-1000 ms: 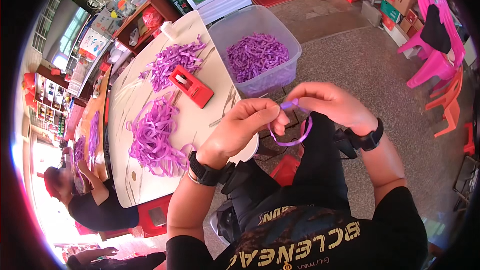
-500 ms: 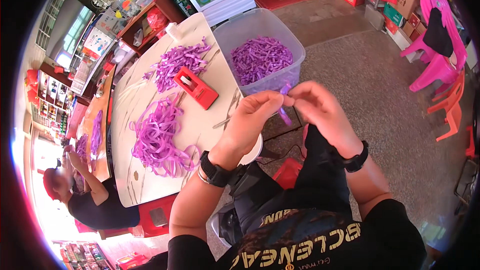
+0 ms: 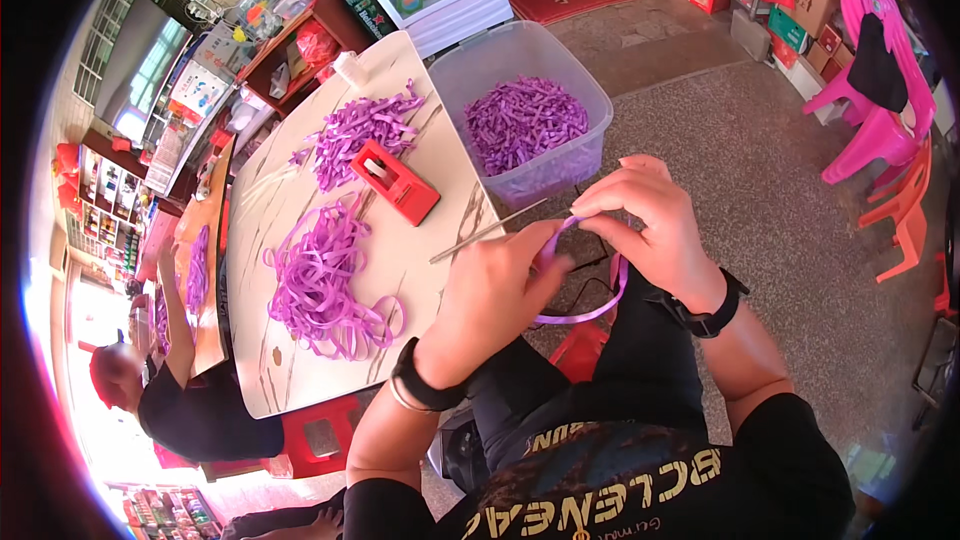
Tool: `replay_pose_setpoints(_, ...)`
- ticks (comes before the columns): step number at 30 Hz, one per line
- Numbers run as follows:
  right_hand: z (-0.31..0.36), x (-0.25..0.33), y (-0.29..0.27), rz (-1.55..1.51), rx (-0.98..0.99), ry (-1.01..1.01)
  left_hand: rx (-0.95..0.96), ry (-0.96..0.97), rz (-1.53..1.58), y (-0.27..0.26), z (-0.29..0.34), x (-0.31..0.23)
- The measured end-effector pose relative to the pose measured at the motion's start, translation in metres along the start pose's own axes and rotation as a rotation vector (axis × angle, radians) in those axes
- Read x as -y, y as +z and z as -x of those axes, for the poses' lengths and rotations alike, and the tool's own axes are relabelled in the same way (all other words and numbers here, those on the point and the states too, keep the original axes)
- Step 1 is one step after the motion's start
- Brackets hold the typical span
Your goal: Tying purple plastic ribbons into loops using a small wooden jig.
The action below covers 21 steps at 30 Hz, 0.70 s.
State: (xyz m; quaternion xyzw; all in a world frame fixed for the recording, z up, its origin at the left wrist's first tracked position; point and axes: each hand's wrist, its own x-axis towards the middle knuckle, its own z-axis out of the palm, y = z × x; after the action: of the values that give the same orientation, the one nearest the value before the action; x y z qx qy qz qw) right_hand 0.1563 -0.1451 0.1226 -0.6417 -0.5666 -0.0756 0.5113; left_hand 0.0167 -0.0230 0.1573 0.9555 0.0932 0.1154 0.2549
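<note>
A purple ribbon (image 3: 595, 317) runs between my two hands, its loop hanging below them beyond the table's edge. My right hand (image 3: 650, 225) pinches it between thumb and fingertips. Close by on the left, my left hand (image 3: 490, 295) is closed on the ribbon, its thumb smeared by motion and some fingers hidden. A thin stick (image 3: 485, 236) lies by the table edge behind my left hand, its far end sticking out past the edge. On the marbled table (image 3: 420, 285), left of my left hand, sits a heap of long loose purple ribbons (image 3: 318, 280).
A red tape dispenser (image 3: 397, 185) and a pile of short purple strips (image 3: 360, 135) are on the table. Beyond my hands stands a clear plastic tub (image 3: 590, 145) of purple pieces. Another person (image 3: 195, 410) sits at the left. Pink chairs (image 3: 880, 130) stand right.
The short folded purple piece between my fingertips is no longer seen; a longer ribbon now loops there. My left hand has turned and moved lower, and my right hand's fingers have lifted.
</note>
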Motion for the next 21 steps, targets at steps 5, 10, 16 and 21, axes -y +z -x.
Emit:
replay_pose_setpoints(5,-0.002,0.001,-0.001,-0.094,-0.038,-0.04,0.207,-0.109,0.755,-0.003,-0.002,0.016)
replay_pose_setpoints(10,-0.001,-0.001,-0.006,-0.141,0.003,-0.01,0.326,-0.2,0.725,-0.005,-0.024,0.012)
replay_pose_setpoints(16,0.022,-0.009,-0.001,-0.361,-0.196,0.409,0.047,-0.127,0.942,0.019,-0.03,0.022)
replay_pose_setpoints(21,0.019,0.014,0.009,-0.776,0.0,0.684,-0.017,-0.085,0.682,0.027,-0.04,0.013)
